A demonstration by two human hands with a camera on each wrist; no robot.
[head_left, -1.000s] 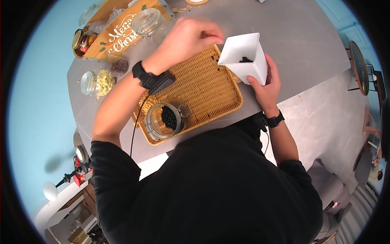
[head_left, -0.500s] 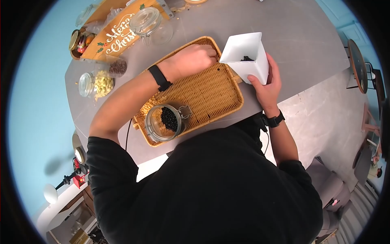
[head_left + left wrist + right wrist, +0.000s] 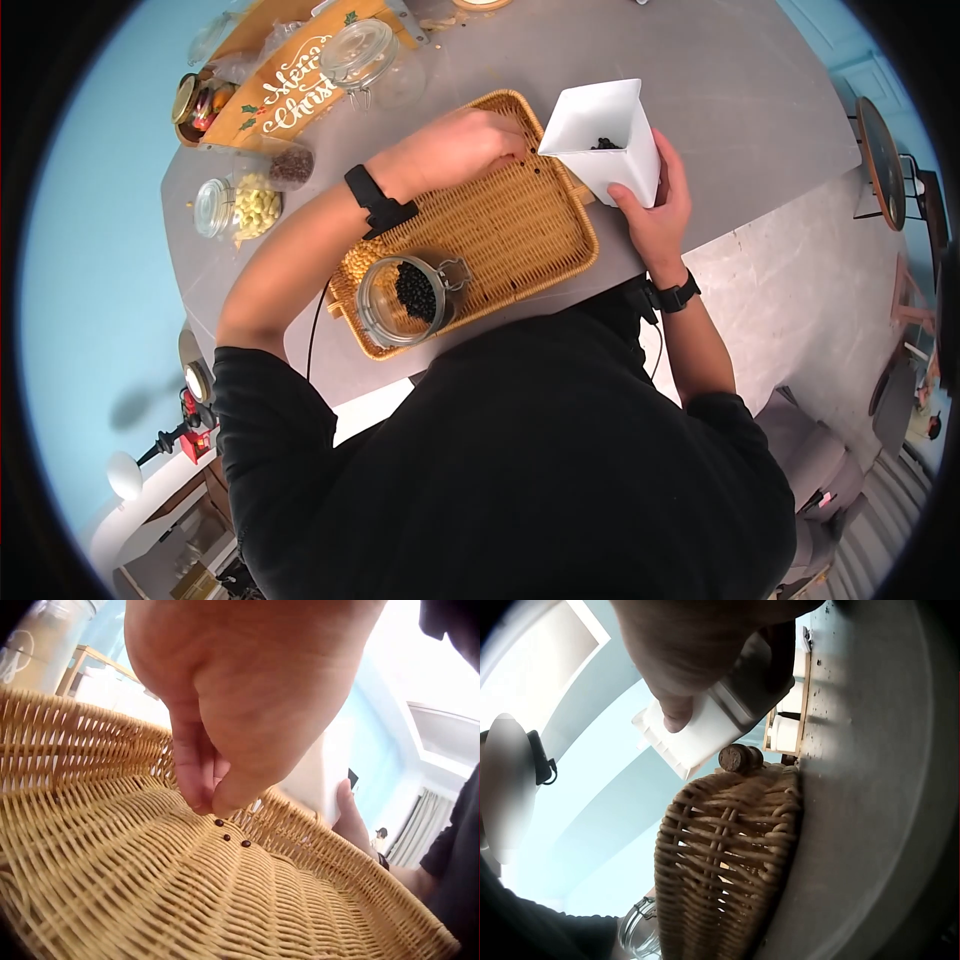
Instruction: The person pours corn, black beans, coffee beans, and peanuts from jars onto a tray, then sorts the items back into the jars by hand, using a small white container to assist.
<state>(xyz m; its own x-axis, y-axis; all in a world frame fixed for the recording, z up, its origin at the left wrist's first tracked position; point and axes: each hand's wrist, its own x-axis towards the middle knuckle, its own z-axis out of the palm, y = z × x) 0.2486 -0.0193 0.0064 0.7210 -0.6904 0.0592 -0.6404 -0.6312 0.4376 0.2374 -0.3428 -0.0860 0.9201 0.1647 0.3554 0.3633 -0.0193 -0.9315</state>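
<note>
Jar: an open glass jar (image 3: 400,298) of black beans stands at the near end of the wicker tray (image 3: 500,235).
Left hand (image 3: 455,150): fingertips pinched together over loose beans (image 3: 226,837) on the tray's far end.
Right hand (image 3: 655,205): grip wrapped around the white container (image 3: 605,135), held above the grey worktop (image 3: 740,90).

Bright even light; fisheye vignette, edges warped; wrist close-ups blurred.
</note>
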